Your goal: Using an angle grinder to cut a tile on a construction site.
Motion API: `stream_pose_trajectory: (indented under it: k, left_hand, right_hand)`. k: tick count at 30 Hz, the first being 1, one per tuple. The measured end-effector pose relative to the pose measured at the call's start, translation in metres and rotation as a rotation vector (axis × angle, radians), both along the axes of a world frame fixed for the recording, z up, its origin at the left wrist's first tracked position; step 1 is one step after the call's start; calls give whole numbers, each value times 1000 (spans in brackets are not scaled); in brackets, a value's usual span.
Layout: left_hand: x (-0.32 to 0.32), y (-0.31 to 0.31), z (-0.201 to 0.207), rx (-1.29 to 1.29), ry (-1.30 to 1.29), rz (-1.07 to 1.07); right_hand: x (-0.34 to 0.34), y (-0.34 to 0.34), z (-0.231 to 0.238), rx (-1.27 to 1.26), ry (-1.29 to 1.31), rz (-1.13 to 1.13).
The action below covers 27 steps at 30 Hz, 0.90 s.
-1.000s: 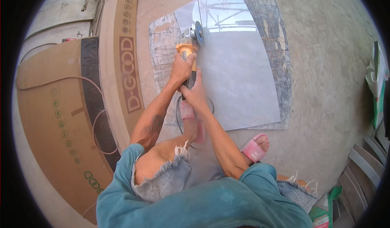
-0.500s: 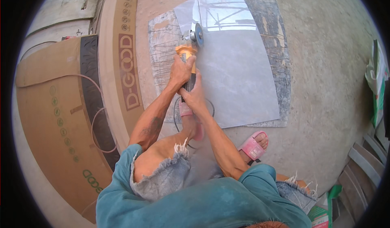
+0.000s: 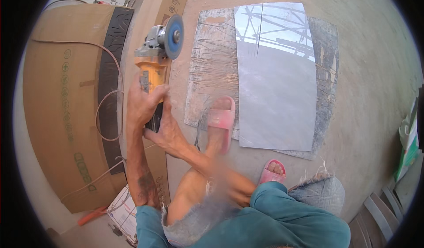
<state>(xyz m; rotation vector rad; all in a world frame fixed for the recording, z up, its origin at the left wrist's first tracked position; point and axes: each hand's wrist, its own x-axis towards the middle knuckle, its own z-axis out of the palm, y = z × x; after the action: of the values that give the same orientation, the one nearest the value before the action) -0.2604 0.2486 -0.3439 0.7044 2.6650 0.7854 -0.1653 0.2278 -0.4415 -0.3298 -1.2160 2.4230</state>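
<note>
A yellow and black angle grinder (image 3: 153, 73) is held up to the left of the tile, its blue disc (image 3: 174, 36) at the top. My left hand (image 3: 142, 101) wraps round its yellow body. Lower down, my right hand (image 3: 165, 131) is closed on the black rear handle. A glossy grey tile (image 3: 276, 89) lies on a scored, worn board (image 3: 211, 67); a thin dark line (image 3: 259, 31) runs down from the tile's far edge. The grinder is apart from the tile. Whether the disc spins I cannot tell.
Large cardboard boxes (image 3: 64, 102) lie at left, with a thin hose (image 3: 108, 56) looping over them. My feet in pink sandals (image 3: 221, 119) stand by the board's near edge. A green and white bag (image 3: 407, 148) and stacked grey curved pieces (image 3: 375, 217) sit at right.
Both hands have lifted the angle grinder off the tile and swung it left, toward the boxes. My view has shifted too, so the tile appears further right.
</note>
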Motion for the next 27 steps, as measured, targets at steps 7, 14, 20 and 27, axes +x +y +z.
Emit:
stream_pose_trajectory:
  k: [7, 14, 20, 27]
  left_hand:
    - [40, -130, 69, -293, 211, 254]
    - [30, -151, -3, -157, 143, 176]
    - [22, -76, -142, -34, -76, 71]
    - [40, 2, -180, -52, -267, -44]
  right_hand:
    - [29, -64, 38, 84, 259, 782]
    - [37, -87, -13, -54, 142, 721]
    - [41, -47, -94, -55, -205, 168]
    - [57, 18, -117, 19, -504, -92]
